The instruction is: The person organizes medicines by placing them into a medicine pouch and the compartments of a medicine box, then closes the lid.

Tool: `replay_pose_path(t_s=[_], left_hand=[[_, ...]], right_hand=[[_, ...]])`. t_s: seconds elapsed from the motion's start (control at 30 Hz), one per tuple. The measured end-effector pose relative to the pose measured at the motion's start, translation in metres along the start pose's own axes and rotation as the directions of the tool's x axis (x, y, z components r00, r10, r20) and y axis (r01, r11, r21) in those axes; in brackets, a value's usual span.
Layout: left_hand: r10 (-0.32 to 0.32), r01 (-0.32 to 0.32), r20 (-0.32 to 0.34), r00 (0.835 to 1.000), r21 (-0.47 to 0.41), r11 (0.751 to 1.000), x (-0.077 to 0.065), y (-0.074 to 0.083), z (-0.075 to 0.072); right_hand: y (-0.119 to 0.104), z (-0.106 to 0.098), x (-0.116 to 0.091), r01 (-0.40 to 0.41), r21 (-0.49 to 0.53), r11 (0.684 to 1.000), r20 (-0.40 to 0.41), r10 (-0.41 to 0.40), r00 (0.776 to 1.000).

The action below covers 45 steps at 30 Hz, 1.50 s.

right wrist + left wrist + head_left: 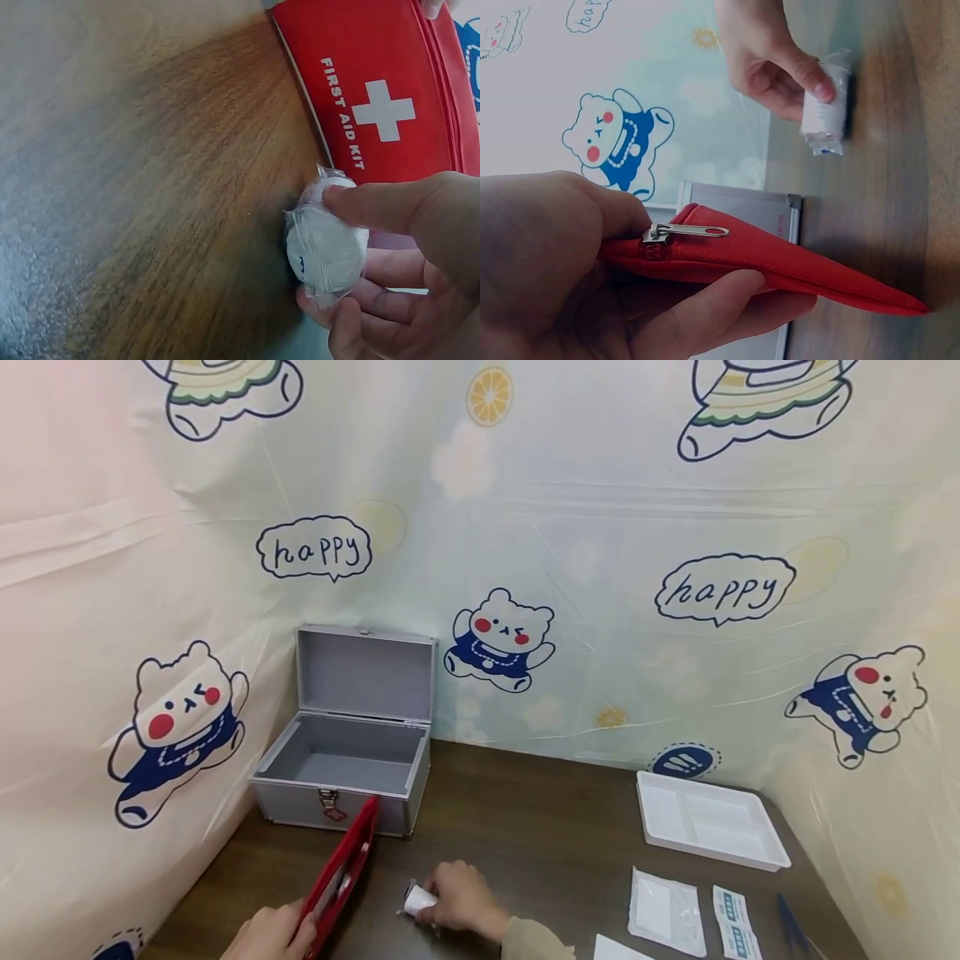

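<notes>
Bandage roll (417, 902), wrapped in clear crinkly film, lies on its side on the brown table (540, 835) under the person's right hand (461, 900), just beside the red pouch (341, 872). Going from the biggest things down: a cartoon-bear sheet hangs behind and around the table; a grey metal case (345, 768) stands at the back left with its lid up and nothing showing inside; a white divided tray (708, 820) sits at the right. The pouch comes next, marked with a white cross and "FIRST AID KIT" in the right wrist view, standing on its long edge. The left hand (270, 933) grips it at the zip end, thumb on one face and fingers curled along the other, with the metal zip pull (686, 232) lying flat by the thumb.

Then the roll itself. The right hand's thumb and fingers (375, 206) close around it, pinching it against the tabletop.

It looks light and soft, likely to give a little when squeezed, and the film probably makes it slick and noisy. I'd take it across its round middle rather than by the loose crimped ends of the wrapper, which could slip or tear.

Smallest are the flat sachets (666, 912) near the front right and a blue tool (791, 927) at the edge.
</notes>
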<state>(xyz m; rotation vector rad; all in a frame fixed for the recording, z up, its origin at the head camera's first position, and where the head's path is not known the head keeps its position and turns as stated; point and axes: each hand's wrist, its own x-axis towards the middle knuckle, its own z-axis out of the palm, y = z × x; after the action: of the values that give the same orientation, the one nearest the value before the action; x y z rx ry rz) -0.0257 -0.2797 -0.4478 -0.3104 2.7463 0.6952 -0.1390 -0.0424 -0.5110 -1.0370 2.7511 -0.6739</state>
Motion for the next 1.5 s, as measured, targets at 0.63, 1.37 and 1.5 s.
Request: replay_pose_path(t_s=[0.63, 1.37, 1.5], left_hand=[[0.027, -0.028, -0.030, 0.999, -0.012, 1.000, -0.003, 0.002, 0.002], [0.042, -0.044, -0.075, 0.996, -0.027, 0.999, -0.006, 0.008, 0.001], [0.043, -0.044, -0.083, 0.996, -0.010, 0.999, -0.008, 0.007, 0.001]], right_hand=[[-0.007, -0.015, 0.014, -0.157, 0.700, 0.697, 0.045, 0.176, 0.983], [-0.061, -0.043, 0.036, -0.134, 0.931, 0.340, 0.122, 0.057, 0.991], [-0.069, -0.034, 0.038, -0.131, 0.937, 0.325, 0.123, 0.045, 0.991]])
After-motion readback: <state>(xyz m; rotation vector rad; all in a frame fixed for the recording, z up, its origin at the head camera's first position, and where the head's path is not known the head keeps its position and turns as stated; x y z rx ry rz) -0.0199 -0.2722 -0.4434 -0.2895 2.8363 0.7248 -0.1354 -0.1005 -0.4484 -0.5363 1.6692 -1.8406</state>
